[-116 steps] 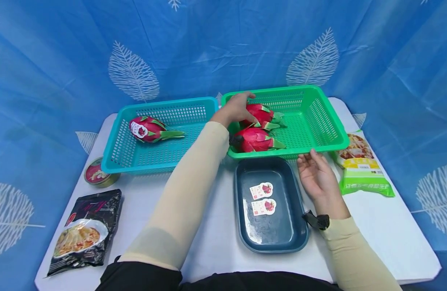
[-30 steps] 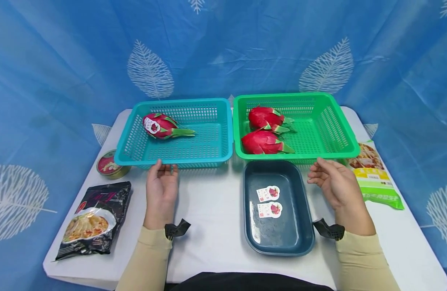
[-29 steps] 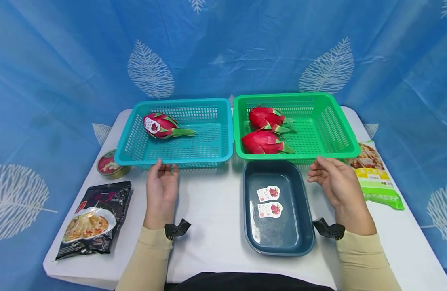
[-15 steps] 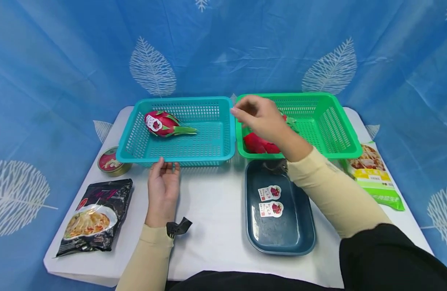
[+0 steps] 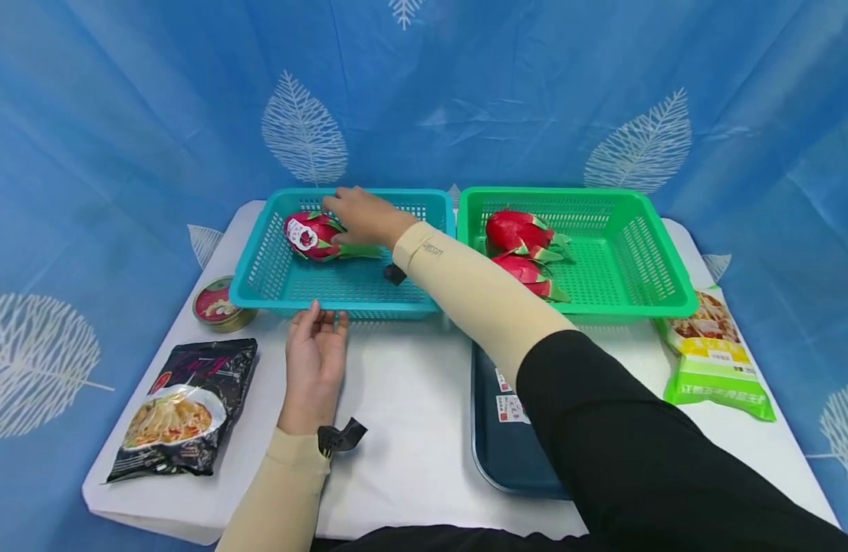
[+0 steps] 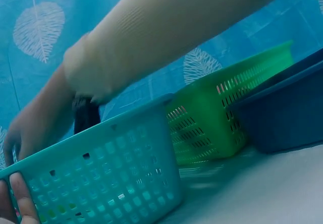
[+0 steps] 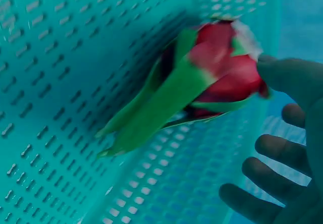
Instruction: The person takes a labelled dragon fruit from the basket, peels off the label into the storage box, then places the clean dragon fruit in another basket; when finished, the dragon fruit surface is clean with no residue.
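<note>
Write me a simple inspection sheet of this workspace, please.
Surface: white table.
Job's things: one stickered dragon fruit lies in the blue basket; two more, the back fruit and front fruit, lie in the green basket. The dark tray, partly hidden by the right arm, holds stickers.
Clutter: black packet and round tin at left; green-yellow packet at right.
Grippers: bare hands; left hand at the blue basket's near rim, right hand reaching over the stickered fruit.
Cables: nothing seen.
Surroundings: blue curtain with white leaf patterns.

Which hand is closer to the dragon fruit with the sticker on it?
Right. The right hand is over the turquoise basket, close beside the dragon fruit; the left hand is outside, at the basket's front side.
</note>
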### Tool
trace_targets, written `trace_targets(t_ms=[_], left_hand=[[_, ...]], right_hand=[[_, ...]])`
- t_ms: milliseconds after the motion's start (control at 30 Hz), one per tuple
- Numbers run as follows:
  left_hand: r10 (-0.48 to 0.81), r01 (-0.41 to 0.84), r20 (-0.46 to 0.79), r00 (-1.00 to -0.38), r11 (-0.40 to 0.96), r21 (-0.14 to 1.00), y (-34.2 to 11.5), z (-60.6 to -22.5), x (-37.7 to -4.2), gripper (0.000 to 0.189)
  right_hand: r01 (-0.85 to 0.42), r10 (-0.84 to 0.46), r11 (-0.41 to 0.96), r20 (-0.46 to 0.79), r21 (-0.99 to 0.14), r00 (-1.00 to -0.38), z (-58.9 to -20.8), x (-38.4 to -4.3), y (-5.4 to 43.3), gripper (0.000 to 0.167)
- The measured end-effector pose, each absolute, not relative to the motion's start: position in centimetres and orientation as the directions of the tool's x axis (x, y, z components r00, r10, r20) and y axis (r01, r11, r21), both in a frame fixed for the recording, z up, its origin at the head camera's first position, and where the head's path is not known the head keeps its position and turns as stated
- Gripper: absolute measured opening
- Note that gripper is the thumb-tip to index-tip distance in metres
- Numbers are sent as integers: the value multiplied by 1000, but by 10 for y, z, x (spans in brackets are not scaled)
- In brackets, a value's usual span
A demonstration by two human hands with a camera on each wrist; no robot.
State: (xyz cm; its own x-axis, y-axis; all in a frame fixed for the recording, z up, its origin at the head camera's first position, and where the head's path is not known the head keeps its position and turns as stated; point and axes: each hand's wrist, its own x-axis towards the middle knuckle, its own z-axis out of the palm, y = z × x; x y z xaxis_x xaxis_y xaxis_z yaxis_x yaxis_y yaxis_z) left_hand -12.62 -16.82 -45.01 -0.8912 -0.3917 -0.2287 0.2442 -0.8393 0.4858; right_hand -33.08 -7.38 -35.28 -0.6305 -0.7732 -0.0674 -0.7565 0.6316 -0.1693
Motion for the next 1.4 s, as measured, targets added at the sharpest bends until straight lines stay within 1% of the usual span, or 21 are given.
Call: trace_targets(t_ms=[67, 133, 200, 267, 300, 400, 533, 633, 733, 867, 1033, 1133, 1400], left_hand=[[-394, 242, -229, -890, -835, 495, -168, -451, -126, 26], [-391, 241, -222, -893, -833, 499, -168, -452, -127, 26], [-387, 240, -219, -896, -835, 495, -168, -452, -128, 25], [-386, 238, -223, -895, -837, 493, -168, -453, -129, 25], [-388, 241, -228, -893, -839, 488, -168, -453, -128, 24], [-393, 244, -240, -887, -843, 478, -169, -455, -126, 24], [-399, 245, -247, -883, -841, 483, -170, -456, -124, 24], [-407, 247, -254, -877, -836, 489, -170, -456, -123, 24], [-410, 246, -254, -876, -833, 496, -169, -456, -123, 24], [-404, 239, -244, -882, -827, 509, -168, -455, -125, 26], [-396, 256, -213, -893, -837, 483, -169, -456, -125, 22], [-397, 264, -200, -896, -837, 479, -169, -455, -125, 21], [-408, 256, -213, -888, -822, 509, -168, -454, -122, 24]], right_hand=[[-735, -751, 659, -97, -159, -653, -362, -336, -80, 75], [-693, -720, 693, -135, -200, -681, -370, -339, -84, 90], [-662, -704, 707, -165, -249, -691, -380, -341, -88, 104], [-652, -707, 703, -179, -284, -684, -390, -343, -92, 115], [-659, -714, 696, -178, -285, -677, -395, -343, -94, 118], [-688, -733, 677, -152, -262, -663, -409, -342, -100, 124], [-698, -744, 661, -115, -274, -659, -420, -342, -104, 122], [-694, -745, 656, -108, -297, -658, -425, -343, -106, 113], [-668, -725, 676, -116, -312, -679, -424, -345, -106, 100], [-609, -696, 684, -110, -402, -709, -420, -347, -100, 90], [-601, -722, 608, -46, -519, -691, -416, -348, -93, 85], [-602, -732, 569, -11, -560, -681, -414, -347, -91, 82], [-545, -713, 490, 46, -680, -700, -402, -345, -90, 81]])
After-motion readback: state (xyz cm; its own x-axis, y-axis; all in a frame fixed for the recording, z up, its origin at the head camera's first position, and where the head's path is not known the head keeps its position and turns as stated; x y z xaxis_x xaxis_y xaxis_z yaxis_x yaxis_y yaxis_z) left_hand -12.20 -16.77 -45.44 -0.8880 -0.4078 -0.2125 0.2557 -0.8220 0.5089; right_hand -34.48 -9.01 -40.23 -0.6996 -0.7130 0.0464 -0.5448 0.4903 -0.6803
